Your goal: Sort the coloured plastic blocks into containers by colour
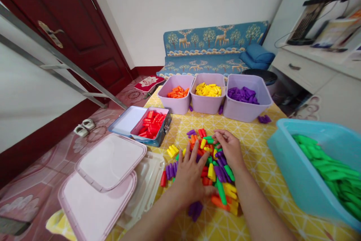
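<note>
Spreading left hand [189,178], released, over remaining mixed pile [211,172]; curling right hand [229,150], grip unclear; facing lilac bins [208,103] already holding single colours.

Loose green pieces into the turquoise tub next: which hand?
Likely the right hand: nearer the turquoise tub, beside loose green pieces; the left hand is farther off, over the pile.

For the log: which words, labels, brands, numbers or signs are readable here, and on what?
No text can be read.
Items on the white cabinet: too blurred to tell whether they carry print.
Lilac bins, turquoise tub, coloured pieces: no lettering visible.
Sofa cover: deer and trees, no legible words.
</note>
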Motion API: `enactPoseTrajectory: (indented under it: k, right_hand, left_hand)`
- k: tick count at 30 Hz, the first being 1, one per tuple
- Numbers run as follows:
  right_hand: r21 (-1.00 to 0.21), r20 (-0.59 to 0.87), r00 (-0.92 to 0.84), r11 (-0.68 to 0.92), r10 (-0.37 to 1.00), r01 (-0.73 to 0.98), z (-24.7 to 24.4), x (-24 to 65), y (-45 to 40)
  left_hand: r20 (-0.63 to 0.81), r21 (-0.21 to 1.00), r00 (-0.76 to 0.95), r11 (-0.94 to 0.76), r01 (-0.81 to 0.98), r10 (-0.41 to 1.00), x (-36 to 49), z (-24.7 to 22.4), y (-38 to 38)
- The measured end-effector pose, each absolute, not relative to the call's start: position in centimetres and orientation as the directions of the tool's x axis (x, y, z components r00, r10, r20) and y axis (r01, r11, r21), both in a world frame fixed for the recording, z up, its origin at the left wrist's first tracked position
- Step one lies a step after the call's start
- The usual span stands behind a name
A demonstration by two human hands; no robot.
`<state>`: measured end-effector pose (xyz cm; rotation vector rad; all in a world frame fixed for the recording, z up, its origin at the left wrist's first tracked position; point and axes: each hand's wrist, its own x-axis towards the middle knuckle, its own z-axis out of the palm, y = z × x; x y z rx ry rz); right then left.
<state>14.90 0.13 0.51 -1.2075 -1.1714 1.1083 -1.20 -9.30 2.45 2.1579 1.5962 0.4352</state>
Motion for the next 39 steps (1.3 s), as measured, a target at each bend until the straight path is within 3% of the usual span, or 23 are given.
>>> enactPoseTrajectory:
  k: [8, 14, 22, 39]
  right_hand:
    - [-0.999, 0.048, 0.086, 0.049, 0.995, -0.015, 0.4, 15.0, 0.3]
    - [-0.994, 0.033, 0.116, 0.045, 0.993, -0.102, -0.3, 15.1, 0.7]
    - [-0.951, 0.0, 0.119, 0.037, 0.993, -0.308, -1.3, 15.4, 1.1]
    - [-0.944, 0.002, 0.123, 0.043, 0.992, -0.327, -1.2, 15.4, 1.0]
  left_hand:
    - [0.105, 0.491, 0.257, -0.275, 0.827, 0.961, -1.4, 1.7, -1.8]
    - [0.251, 0.626, 0.124, -0.259, 0.736, 0.96, -1.1, 0.2, -0.7]
    - [0.272, 0.677, 0.032, -0.215, 0.703, 0.962, -0.5, -0.3, -0.4]
    - [0.279, 0.663, 0.021, -0.209, 0.719, 0.96, -0.3, -0.3, -0.6]
